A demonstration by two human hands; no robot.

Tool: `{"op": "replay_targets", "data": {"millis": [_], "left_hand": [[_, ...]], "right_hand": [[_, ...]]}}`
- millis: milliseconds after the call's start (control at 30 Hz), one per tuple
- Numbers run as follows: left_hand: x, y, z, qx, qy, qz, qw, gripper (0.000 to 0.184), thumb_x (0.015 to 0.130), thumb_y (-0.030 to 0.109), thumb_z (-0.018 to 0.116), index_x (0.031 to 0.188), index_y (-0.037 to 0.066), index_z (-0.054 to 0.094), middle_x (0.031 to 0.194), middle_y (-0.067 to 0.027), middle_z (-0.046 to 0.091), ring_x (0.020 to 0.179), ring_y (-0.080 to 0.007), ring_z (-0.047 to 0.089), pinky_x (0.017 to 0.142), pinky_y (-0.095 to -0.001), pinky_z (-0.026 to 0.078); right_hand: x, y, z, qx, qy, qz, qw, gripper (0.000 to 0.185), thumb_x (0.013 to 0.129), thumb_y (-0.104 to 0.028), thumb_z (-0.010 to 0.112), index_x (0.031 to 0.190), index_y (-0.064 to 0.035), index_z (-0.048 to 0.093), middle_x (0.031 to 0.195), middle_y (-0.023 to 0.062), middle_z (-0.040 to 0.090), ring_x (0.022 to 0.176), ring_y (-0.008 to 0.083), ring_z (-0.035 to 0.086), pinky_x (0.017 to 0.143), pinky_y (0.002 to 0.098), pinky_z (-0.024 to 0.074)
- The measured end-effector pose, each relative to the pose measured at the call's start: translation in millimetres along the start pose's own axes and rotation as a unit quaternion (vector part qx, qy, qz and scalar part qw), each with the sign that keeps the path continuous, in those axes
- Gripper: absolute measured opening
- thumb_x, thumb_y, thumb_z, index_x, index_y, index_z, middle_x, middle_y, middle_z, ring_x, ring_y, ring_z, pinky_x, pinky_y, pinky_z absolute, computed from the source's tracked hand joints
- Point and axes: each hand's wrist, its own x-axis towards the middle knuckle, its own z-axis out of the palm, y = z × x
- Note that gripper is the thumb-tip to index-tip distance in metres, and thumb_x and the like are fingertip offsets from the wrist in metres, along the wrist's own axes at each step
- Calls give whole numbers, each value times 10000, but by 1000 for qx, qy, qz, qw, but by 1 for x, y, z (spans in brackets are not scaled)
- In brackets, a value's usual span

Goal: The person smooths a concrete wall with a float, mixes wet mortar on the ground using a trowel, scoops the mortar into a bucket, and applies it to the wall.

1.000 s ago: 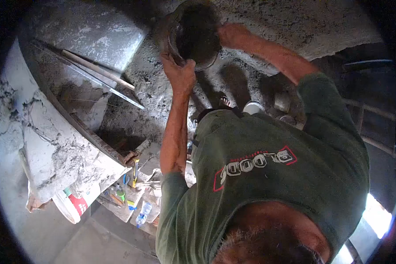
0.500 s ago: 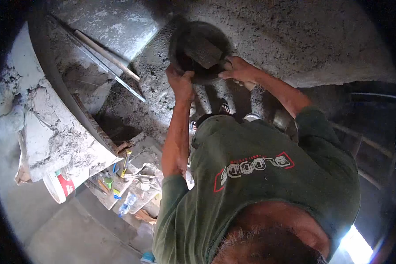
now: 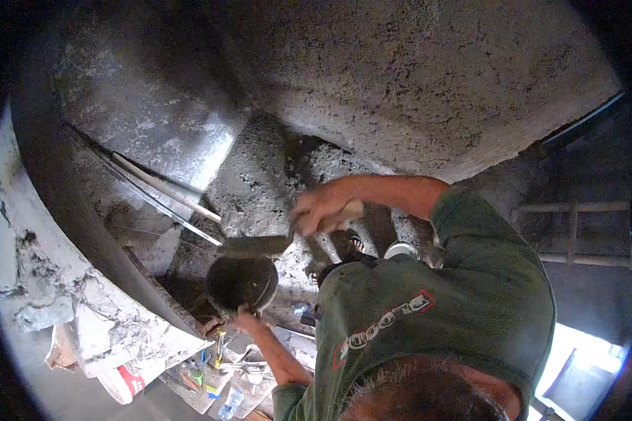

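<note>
My left hand (image 3: 248,321) grips the near rim of a dark round bucket (image 3: 242,281), which is tilted so that its inside shows. Closed around a trowel's pale handle, my right hand (image 3: 324,207) is somewhat smeared by motion. The trowel's flat grey blade (image 3: 258,245) extends left from that hand, over the bucket's far rim. Whether the blade touches the rim, I cannot tell. What lies inside the bucket is too dark to make out.
A rough plastered wall (image 3: 428,91) rises ahead. Long bars (image 3: 165,184) lean at the left, near a curved, mortar-smeared edge (image 3: 105,281). Lower left are a white-and-red bucket (image 3: 123,384), a plastic bottle (image 3: 230,405) and scattered tools. Another pale bucket (image 3: 402,250) stands near my feet.
The bucket has moved left and toward me with my left hand. My right hand has lifted the trowel blade from inside the bucket to its far rim. The view has shifted too.
</note>
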Motion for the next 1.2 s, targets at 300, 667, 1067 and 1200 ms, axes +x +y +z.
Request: {"op": "replay_targets", "data": {"millis": [300,667,1067,1200], "left_hand": [[2,3,-25,-42,-22,57,997,480,597,44,566,1061,7,450,913,-153,566,655,-296,557,511,-421,468],[53,24,105,-24,-317,-27,948,333,707,140,551,1006,-5,543,1000,-141,559,846,-310,554,756,-449,473],[150,46,139,103,-371,-93,918,393,676,133,597,1042,19,509,1017,-136,516,920,-300,502,752,-465,451],[144,52,151,133,-296,-117,938,358,699,161,596,1015,17,508,996,-127,525,883,-274,522,741,-418,469]], "right_hand": [[-163,25,-56,387,441,-61,807,246,809,-251,521,916,-30,535,680,35,487,515,131,423,428,306,359],[-109,176,134,57,535,147,830,370,787,-301,571,1015,-16,513,701,107,551,562,198,522,461,337,430],[-36,318,411,157,661,426,597,244,740,-295,559,673,-62,532,587,53,546,501,186,528,431,390,393],[10,383,532,-89,535,473,695,386,813,-427,473,797,-79,639,701,105,600,670,233,581,606,404,461]]}}
